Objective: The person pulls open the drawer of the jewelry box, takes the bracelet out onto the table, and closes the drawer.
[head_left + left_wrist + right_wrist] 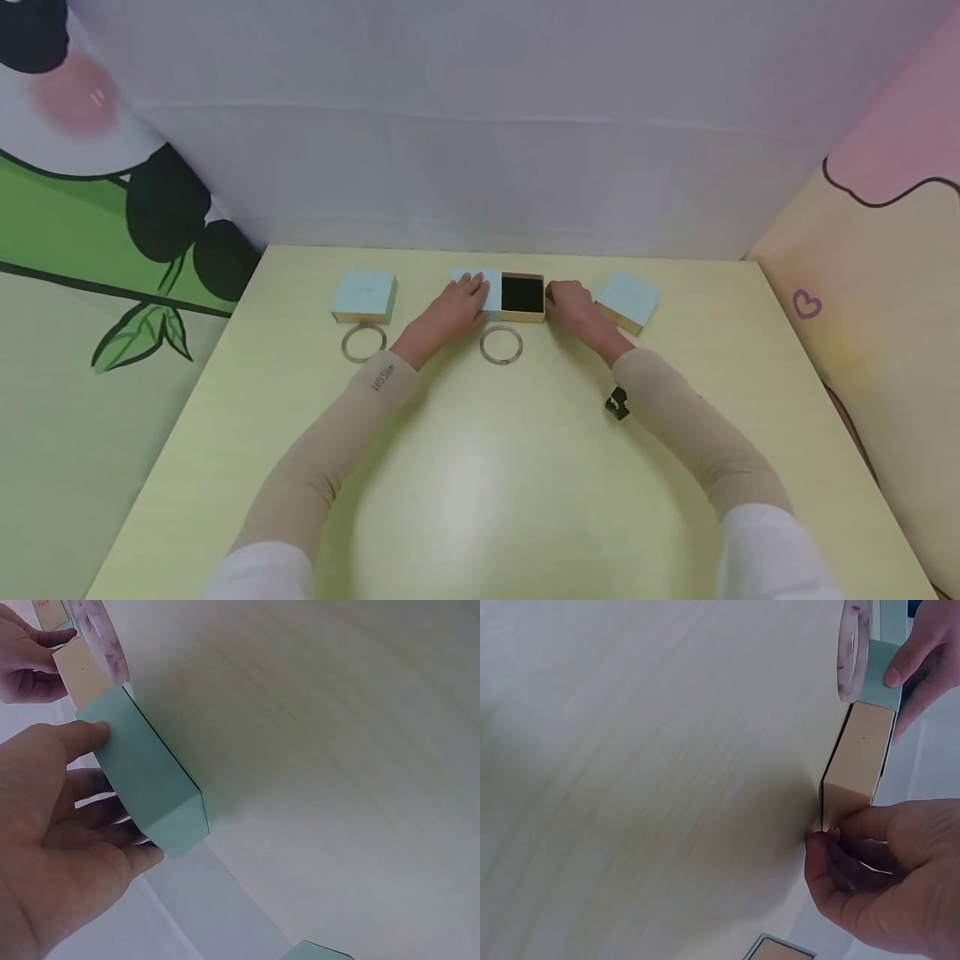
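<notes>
A light-blue slide box stands at the middle back of the table. Its sleeve is held by my left hand, thumb on the front side and fingers over the top. Out of the sleeve's right side sticks the tan drawer, with a black lining. At the drawer's outer end my right hand pinches with thumb and fingertips; what lies between them is mostly hidden. A ring-shaped bangle rests just in front of this box, close to the sleeve in the left wrist view.
Another light-blue box stands to the left, with a second bangle before it. To the right, a third box sits at an angle beside my right wrist. A white cloth backdrop rises behind the table.
</notes>
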The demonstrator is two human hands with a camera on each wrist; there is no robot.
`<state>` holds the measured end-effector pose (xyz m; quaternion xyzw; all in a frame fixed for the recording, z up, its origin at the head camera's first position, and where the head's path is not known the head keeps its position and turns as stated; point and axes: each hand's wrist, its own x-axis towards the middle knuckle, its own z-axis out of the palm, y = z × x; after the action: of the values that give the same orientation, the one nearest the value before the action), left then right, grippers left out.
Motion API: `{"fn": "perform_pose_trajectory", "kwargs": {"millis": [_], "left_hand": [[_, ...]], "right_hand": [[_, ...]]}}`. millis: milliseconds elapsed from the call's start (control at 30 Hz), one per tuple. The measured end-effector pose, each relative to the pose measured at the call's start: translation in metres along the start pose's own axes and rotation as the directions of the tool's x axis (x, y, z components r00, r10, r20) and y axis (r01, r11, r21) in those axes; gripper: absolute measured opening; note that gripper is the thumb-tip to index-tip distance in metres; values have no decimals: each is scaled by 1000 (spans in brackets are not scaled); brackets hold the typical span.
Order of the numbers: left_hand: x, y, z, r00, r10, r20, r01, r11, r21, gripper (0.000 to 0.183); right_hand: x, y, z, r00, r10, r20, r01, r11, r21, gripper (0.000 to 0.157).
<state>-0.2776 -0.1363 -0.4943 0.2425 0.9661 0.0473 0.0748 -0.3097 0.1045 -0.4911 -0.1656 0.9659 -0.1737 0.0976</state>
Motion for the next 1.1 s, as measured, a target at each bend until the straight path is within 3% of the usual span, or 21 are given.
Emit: {"fn": "perform_pose_trajectory", "kwargs": {"millis": [267,667,867,1100], "left_hand": [[-5,-7,5,1000,-15,1,15,1000,-10,61],[0,-8,7,1000,-11,-9,11,999,-31,61],[1,-7,8,999,2,-35,-3,1000,-27,61],[4,-5,5,1000,-7,-30,4,994,-106,66]], "right_hand": [[10,-6,8,1000,-22,-18,22,1000,-5,27],[18,-25,14,999,-33,-9,33,999,-39,24],[24,-39,22,997,-61,-38,61,998,1,25],[29,-53,29,996,-69,-58,74,993,92,21]]}}
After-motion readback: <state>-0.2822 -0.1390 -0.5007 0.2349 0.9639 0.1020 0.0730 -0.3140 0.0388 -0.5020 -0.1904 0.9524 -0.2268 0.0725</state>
